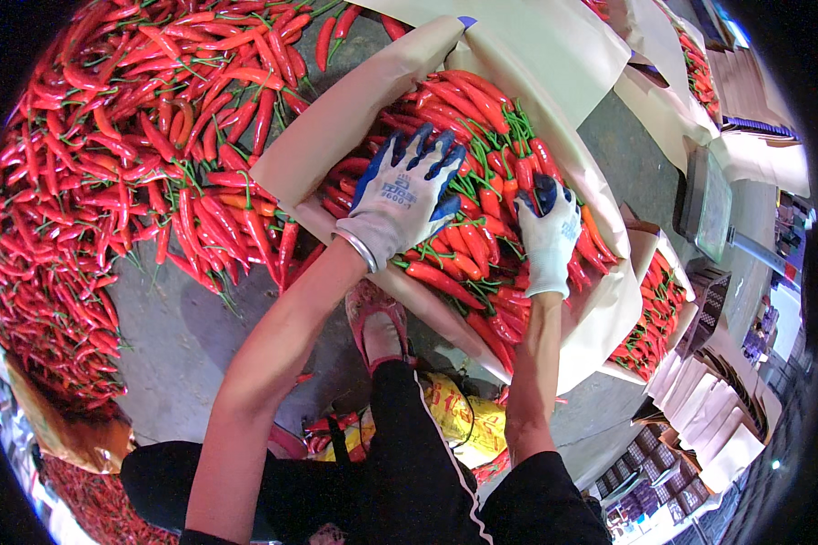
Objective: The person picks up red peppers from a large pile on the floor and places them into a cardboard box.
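Red chili peppers [474, 238] with green stems fill a box lined with brown paper [354, 129] in front of me. My left hand [402, 187], in a white knit glove with blue-coated fingers, rests palm down on the peppers with its fingers spread. In a matching glove, my right hand [551, 225] is at the box's right side, its fingers curled down among the peppers. Whether those fingers grip a pepper is hidden from me. The paper's edges stand up around the peppers, and one wide flap [552, 48] folds outward at the far side.
A large heap of loose red chilies [143, 150] covers the floor at left. Another paper-lined box of chilies [651, 317] stands at right, near a platform scale [709, 204] and stacked flattened cartons [716, 409]. A yellow printed bag [463, 415] lies beside my foot [380, 327].
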Tool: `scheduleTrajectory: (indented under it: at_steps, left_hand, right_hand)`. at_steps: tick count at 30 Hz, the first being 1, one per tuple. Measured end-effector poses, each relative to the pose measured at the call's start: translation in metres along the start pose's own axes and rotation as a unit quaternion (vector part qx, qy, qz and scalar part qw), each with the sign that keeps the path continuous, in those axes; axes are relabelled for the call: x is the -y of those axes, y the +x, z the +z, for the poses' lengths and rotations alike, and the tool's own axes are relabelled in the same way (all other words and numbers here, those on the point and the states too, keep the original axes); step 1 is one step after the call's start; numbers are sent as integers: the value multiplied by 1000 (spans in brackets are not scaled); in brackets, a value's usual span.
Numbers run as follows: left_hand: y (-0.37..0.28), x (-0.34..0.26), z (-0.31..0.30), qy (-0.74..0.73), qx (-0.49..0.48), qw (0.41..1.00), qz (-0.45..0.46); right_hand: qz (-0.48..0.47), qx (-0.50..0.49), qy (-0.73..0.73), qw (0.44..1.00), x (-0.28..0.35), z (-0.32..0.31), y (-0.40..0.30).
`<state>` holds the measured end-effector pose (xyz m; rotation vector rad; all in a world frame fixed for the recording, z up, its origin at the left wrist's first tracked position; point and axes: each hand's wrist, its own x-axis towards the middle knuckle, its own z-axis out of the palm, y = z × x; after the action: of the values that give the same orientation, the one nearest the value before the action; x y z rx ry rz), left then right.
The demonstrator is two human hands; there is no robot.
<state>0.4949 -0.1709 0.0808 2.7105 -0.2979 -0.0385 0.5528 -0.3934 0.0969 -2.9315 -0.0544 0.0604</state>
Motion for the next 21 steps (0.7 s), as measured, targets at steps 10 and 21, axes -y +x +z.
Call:
scheduleTrajectory:
  at_steps: [10, 21]
  left_hand:
    - [0, 0, 1, -10, -24, 1000, 3]
    - [7, -9, 8, -1, -20, 1000, 1]
  right_hand:
    - [37, -26, 504, 862, -4, -16, -16]
    - [108, 108, 798, 583, -15, -33, -35]
